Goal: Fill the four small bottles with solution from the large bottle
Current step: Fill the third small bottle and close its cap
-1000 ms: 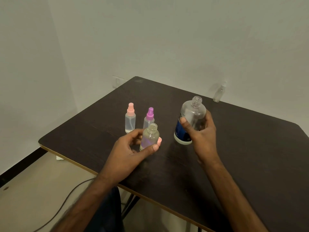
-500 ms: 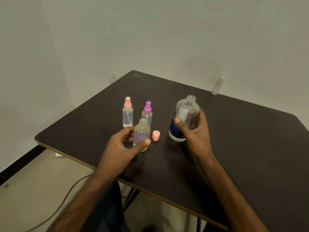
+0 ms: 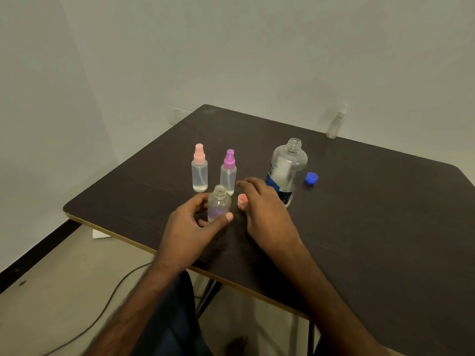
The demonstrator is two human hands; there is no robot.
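The right hand (image 3: 267,214) is no longer gripping the large bottle (image 3: 288,168); it is reaching leftward with relaxed fingers, just beside the pink cap (image 3: 242,200), though whether it is touching the cap cannot be told. The large bottle is now standing free on the table (image 3: 372,227), and a blue cap (image 3: 311,179) that was hidden before is showing just to its right. The left hand (image 3: 190,227) is holding the small open bottle (image 3: 219,206), lifted a second ago, down on the table
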